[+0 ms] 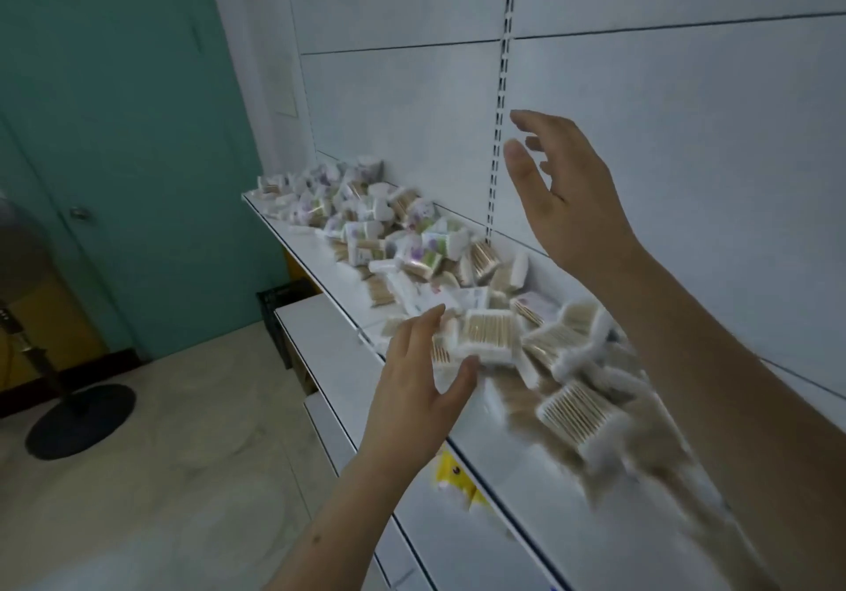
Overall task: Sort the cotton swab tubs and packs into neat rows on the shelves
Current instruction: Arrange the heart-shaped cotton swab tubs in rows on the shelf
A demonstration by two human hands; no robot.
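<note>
Your left hand (423,373) hovers spread at the shelf's (316,251) front edge, fingers straight, just beside a flat pack (490,336); contact is too blurred to tell. Your right hand (567,196) is raised above the shelf, fingers relaxed and spread, holding nothing. Tubs (361,247) and packs lie jumbled along the shelf toward its far end.

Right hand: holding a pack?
No, the right hand is raised above the shelf, fingers spread, empty.
</note>
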